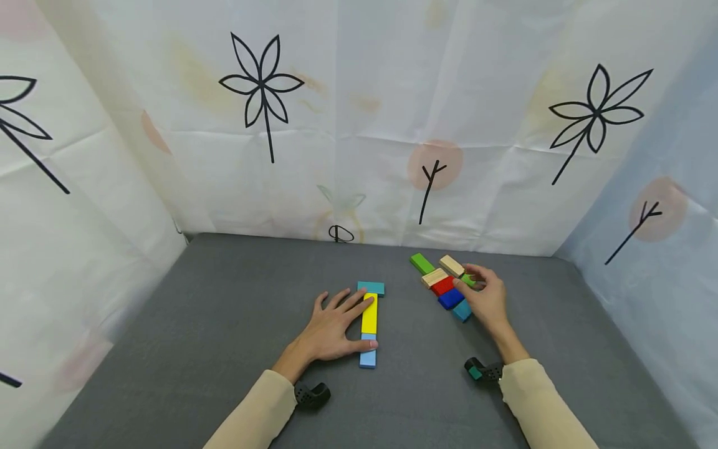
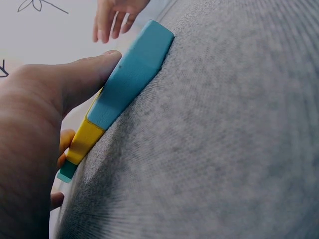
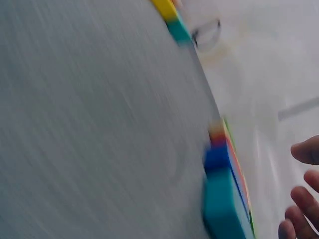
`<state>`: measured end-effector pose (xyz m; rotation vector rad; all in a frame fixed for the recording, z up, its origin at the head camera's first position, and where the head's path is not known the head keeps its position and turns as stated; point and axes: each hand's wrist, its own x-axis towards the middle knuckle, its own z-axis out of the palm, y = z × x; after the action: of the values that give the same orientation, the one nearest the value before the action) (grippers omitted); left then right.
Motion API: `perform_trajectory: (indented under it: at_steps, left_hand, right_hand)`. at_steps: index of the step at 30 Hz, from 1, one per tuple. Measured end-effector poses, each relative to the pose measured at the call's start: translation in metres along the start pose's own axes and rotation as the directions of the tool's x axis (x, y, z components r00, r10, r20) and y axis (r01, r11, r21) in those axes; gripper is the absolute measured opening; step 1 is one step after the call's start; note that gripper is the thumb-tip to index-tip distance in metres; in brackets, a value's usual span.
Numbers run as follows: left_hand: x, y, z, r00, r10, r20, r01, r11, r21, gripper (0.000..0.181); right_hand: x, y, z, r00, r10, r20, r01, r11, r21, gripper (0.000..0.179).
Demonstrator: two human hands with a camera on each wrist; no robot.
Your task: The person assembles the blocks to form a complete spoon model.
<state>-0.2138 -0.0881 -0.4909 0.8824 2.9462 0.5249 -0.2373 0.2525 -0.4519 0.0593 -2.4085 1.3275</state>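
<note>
My left hand (image 1: 331,330) lies over a row of wooden blocks, its fingers spread and mostly straight. Its thumb rests on the light blue block (image 1: 367,360) and its fingertips touch the yellow block (image 1: 370,318). A teal block (image 1: 377,288) sits crosswise at the row's far end. Over the loose blocks at the right hovers my right hand (image 1: 489,301), thumb and fingers apart, close to a green block (image 1: 467,280). Nothing shows between those fingers in the right wrist view, where the nearby teal block (image 3: 225,204) is blurred.
Beside the right hand lie a green block (image 1: 422,263), two plain wood blocks (image 1: 452,265), a red block (image 1: 442,286), a dark blue block (image 1: 450,299) and another teal block (image 1: 462,310). A patterned cloth (image 1: 364,125) hangs behind the grey table (image 1: 235,299).
</note>
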Motion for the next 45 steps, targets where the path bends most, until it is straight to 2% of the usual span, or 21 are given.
perform_trajectory:
  at_steps: [3, 5, 9, 12, 18, 24, 28, 32, 35, 39, 42, 45]
  left_hand:
    - [0.0, 0.001, -0.001, 1.0, 0.006, -0.006, -0.006, 1.0, -0.01, 0.093]
    - [0.0, 0.002, -0.001, 1.0, 0.009, -0.007, -0.009, 1.0, -0.014, 0.092]
    - [-0.001, 0.002, -0.001, 1.0, 0.013, -0.007, -0.013, 1.0, -0.01, 0.092]
    - [0.0, 0.002, -0.001, 1.0, 0.014, -0.009, -0.014, 1.0, -0.006, 0.093]
    - [0.0, 0.002, -0.001, 1.0, 0.017, -0.011, -0.017, 1.0, -0.01, 0.092]
    - [0.0, 0.002, -0.001, 1.0, 0.013, -0.008, -0.013, 1.0, -0.016, 0.092]
    - [0.0, 0.001, -0.001, 1.0, 0.009, -0.004, -0.009, 1.0, -0.025, 0.092]
    - [0.0, 0.001, -0.001, 1.0, 0.004, -0.001, -0.004, 0.999, -0.038, 0.092]
    - [0.0, 0.0, -0.001, 1.0, 0.0, 0.002, 0.0, 0.999, -0.035, 0.092]
    - [0.0, 0.0, -0.002, 1.0, -0.001, 0.006, 0.002, 1.0, -0.03, 0.092]
    - [0.0, 0.001, -0.002, 1.0, -0.003, 0.01, 0.003, 1.0, -0.03, 0.092]
    - [-0.001, 0.001, -0.002, 1.0, 0.0, 0.01, 0.0, 1.0, -0.029, 0.092]
  right_hand:
    - [0.013, 0.014, -0.015, 0.998, 0.063, 0.006, -0.063, 0.996, -0.063, 0.052]
    - [0.019, 0.021, -0.022, 0.99, 0.127, 0.062, -0.121, 0.989, -0.09, 0.061]
    - [0.027, 0.033, -0.029, 0.948, 0.251, 0.199, -0.237, 0.967, -0.092, 0.079]
    - [0.03, 0.038, -0.029, 0.927, 0.286, 0.242, -0.271, 0.958, -0.093, 0.082]
    - [0.034, 0.036, -0.026, 0.93, 0.292, 0.225, -0.263, 0.953, -0.15, 0.076]
    - [0.03, 0.039, -0.029, 0.945, 0.272, 0.184, -0.268, 0.962, -0.044, 0.071]
    - [0.022, 0.029, -0.035, 0.958, 0.223, 0.179, -0.222, 0.975, -0.028, 0.071]
    - [0.006, 0.007, -0.035, 0.968, 0.103, 0.228, -0.094, 0.994, -0.049, 0.067]
    - [-0.01, -0.009, -0.027, 0.96, -0.016, 0.279, 0.026, 0.999, -0.033, 0.063]
    - [-0.037, -0.027, -0.008, 0.918, -0.154, 0.366, 0.142, 0.988, 0.06, 0.059]
    - [-0.061, -0.039, 0.008, 0.867, -0.225, 0.444, 0.178, 0.973, 0.146, 0.057]
    - [-0.082, -0.048, 0.024, 0.811, -0.264, 0.522, 0.174, 0.961, 0.215, 0.056]
